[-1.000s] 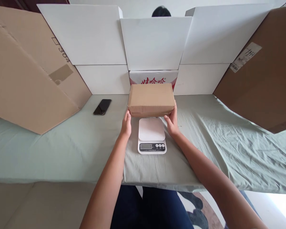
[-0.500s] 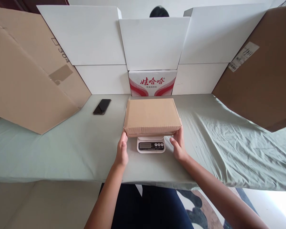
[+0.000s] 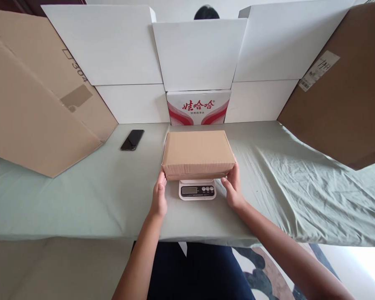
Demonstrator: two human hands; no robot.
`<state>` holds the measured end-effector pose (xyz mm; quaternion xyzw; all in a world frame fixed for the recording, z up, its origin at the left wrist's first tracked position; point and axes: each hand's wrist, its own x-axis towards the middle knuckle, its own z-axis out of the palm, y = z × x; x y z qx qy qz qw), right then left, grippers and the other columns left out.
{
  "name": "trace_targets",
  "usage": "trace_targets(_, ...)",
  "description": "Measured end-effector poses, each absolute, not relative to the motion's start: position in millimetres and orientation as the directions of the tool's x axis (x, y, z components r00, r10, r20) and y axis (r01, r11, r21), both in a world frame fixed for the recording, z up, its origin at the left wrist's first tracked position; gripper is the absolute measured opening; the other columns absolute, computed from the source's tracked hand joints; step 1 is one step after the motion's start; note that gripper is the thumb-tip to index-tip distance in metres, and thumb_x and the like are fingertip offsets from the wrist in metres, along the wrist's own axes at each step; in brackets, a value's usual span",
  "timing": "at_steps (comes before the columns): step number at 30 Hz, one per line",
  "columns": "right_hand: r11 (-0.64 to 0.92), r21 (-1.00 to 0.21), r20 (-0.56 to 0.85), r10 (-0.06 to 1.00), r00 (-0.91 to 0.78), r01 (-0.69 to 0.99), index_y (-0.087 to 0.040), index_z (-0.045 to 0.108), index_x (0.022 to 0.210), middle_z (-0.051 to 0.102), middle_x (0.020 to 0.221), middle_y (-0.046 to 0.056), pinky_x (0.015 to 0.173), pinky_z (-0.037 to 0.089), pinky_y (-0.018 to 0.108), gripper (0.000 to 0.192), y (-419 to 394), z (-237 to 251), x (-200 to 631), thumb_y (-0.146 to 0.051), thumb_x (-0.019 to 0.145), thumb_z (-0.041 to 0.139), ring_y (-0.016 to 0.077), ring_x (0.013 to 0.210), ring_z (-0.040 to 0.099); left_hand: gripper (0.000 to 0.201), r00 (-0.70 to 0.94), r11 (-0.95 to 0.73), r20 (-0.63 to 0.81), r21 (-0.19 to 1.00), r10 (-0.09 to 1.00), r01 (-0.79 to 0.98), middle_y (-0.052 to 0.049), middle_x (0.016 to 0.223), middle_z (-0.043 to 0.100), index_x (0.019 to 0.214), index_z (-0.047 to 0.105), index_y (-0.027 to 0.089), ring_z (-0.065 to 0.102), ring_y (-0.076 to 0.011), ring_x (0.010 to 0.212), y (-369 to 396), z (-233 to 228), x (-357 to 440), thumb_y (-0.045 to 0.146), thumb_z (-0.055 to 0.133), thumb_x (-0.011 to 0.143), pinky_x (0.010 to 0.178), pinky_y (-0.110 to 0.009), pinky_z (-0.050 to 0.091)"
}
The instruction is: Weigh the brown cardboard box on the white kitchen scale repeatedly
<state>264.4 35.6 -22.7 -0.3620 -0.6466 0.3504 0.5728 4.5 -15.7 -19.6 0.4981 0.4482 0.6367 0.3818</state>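
A closed brown cardboard box [image 3: 198, 150] lies over a small white digital kitchen scale [image 3: 197, 197], hiding most of the scale's top. Only the scale's front shows, with a grey display and several round buttons; no digits can be made out. At the box's left front corner, my left hand [image 3: 159, 196] grips the side, its thumb in front and the other fingers partly hidden. My right hand [image 3: 233, 188] holds the opposite side near the right front corner, fingers along the wall and thumb below the edge.
A black smartphone [image 3: 132, 140] lies on the pale green cloth [image 3: 137, 187] to the left. White boxes [image 3: 200, 54] and a red-and-white printed carton [image 3: 198, 108] form a wall behind. Large cardboard sheets [image 3: 43, 100] stand at both sides. The top of a head shows above the wall.
The box has come down very slightly at its far edge, with both hands still on its sides. The whole view has shifted a little.
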Motion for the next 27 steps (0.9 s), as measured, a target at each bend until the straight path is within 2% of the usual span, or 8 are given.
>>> trace_targets(3, 0.501, -0.863, 0.497, 0.864, -0.079, 0.059, -0.041, 0.024, 0.164, 0.027, 0.175, 0.0, 0.13, 0.029, 0.061, 0.076, 35.8, -20.4, 263.9, -0.056, 0.097, 0.056, 0.0342, 0.159, 0.03, 0.092, -0.215, -0.312, 0.297, 0.949, 0.93, -0.037, -0.012, 0.167, 0.047, 0.158, 0.047, 0.028, 0.036, -0.0356, 0.159, -15.1, -20.1, 3.9, 0.087, 0.038, 0.088, 0.128, -0.05, 0.034)
trace_targets(22, 0.504, -0.861, 0.501, 0.863, -0.067, 0.06, -0.039, 0.024, 0.164, 0.031, 0.173, 0.004, 0.129, 0.032, 0.061, 0.077, 33.8, -11.3, 261.3, -0.059, 0.097, 0.056, 0.034, 0.158, 0.034, 0.088, -0.196, -0.336, 0.328, 0.942, 0.924, -0.012, -0.009, 0.17, 0.043, 0.159, 0.046, 0.03, 0.032, -0.0345, 0.161, -15.7, -17.8, 4.3, 0.085, 0.035, 0.091, 0.129, -0.049, 0.033)
trace_targets(27, 0.469, -0.883, 0.468, 0.883, -0.035, 0.011, -0.041, 0.02, 0.165, 0.03, 0.174, 0.003, 0.13, 0.031, 0.064, 0.081, 39.6, -16.4, 265.7, -0.062, 0.095, 0.055, 0.0351, 0.161, 0.031, 0.085, -0.265, -0.376, 0.364, 0.927, 0.893, 0.006, -0.005, 0.174, 0.035, 0.162, 0.041, 0.03, 0.025, -0.0307, 0.164, -15.6, -16.2, 3.5, 0.081, 0.035, 0.094, 0.134, -0.045, 0.024)
